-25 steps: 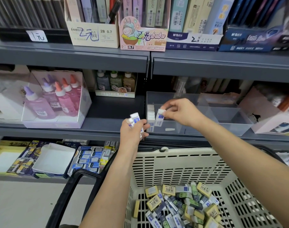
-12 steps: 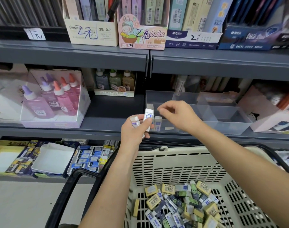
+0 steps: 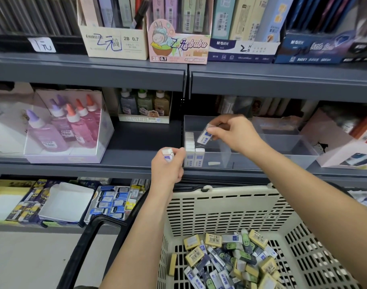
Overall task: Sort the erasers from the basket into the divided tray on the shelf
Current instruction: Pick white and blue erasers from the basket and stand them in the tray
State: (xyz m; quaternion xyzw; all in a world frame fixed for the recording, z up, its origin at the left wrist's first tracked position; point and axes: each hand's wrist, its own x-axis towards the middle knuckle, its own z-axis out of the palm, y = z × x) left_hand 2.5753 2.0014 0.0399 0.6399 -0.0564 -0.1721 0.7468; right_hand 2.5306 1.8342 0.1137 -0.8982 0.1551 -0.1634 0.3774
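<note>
My right hand point(image 3: 232, 134) pinches a white eraser with a blue sleeve point(image 3: 204, 136), tilted, above the left compartment of the clear divided tray point(image 3: 282, 161) on the middle shelf. Several white erasers point(image 3: 192, 152) stand upright in rows against that compartment's left wall. Just in front of the tray's left corner, my left hand point(image 3: 168, 167) grips another white and blue eraser point(image 3: 168, 154). Below, the beige basket point(image 3: 220, 207) holds a heap of mixed erasers point(image 3: 226, 259): yellow, white-blue and green-faced ones.
A box of pink and purple glue bottles point(image 3: 68, 130) stands left on the same shelf, and a white carton point(image 3: 341, 142) stands right of the tray. Pencil boxes point(image 3: 178, 40) line the shelf above. Eraser packs point(image 3: 111, 203) fill the lower shelf. The basket's black handle point(image 3: 95, 236) hangs at left.
My right hand took an eraser from my left hand and lifted it up and right over the tray. One more eraser stands in the tray than a second ago.
</note>
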